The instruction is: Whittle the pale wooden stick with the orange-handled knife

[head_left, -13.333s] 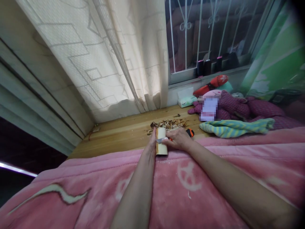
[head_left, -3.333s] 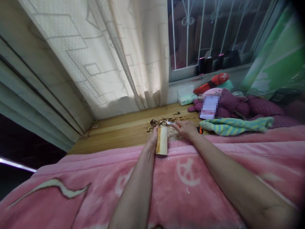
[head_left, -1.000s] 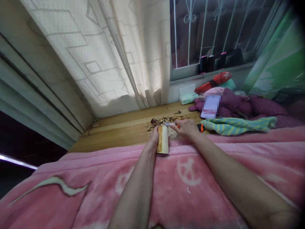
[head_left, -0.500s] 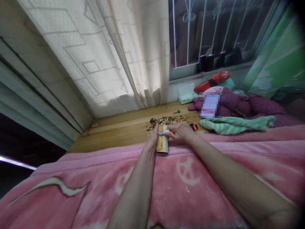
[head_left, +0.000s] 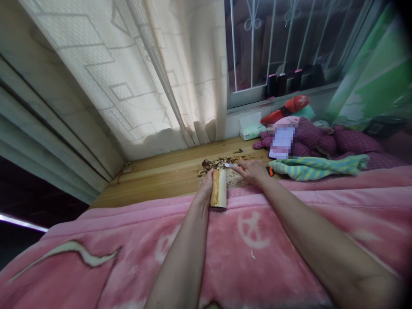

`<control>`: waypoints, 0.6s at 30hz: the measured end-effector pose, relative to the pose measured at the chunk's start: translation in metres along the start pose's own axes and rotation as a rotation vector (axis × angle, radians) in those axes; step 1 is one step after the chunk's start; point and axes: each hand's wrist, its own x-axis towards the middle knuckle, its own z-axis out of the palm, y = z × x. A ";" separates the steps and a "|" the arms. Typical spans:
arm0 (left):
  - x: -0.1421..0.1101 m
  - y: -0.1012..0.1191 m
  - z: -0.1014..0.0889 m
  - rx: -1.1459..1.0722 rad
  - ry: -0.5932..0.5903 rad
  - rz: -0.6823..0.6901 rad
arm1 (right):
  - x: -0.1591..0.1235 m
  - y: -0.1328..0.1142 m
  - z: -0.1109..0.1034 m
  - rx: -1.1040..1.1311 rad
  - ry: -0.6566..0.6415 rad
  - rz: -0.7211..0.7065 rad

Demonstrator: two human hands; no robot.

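My left hand is closed around the left side of a pale piece of wood, a thick cylinder with brown patches along its face. Gripped in my right hand is a utility knife, its blade pointing left just above the wood's upper right end and apart from it. The knife's black and orange handle end shows behind the hand; the rest is hidden by the fingers. Brown and pale shavings lie heaped just beyond the wood.
A pink blanket spreads over the front, under my forearms. On the wooden board behind it, a striped cloth, a phone, a purple plush toy and a tissue pack lie right. Curtains hang behind.
The knife blade has left the wood's surface, and my right hand has moved slightly right and away with it. My left hand still holds the wood in about the same place.
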 end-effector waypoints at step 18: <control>-0.006 0.005 0.005 0.118 -0.045 0.012 | -0.006 -0.027 -0.012 0.025 0.000 -0.223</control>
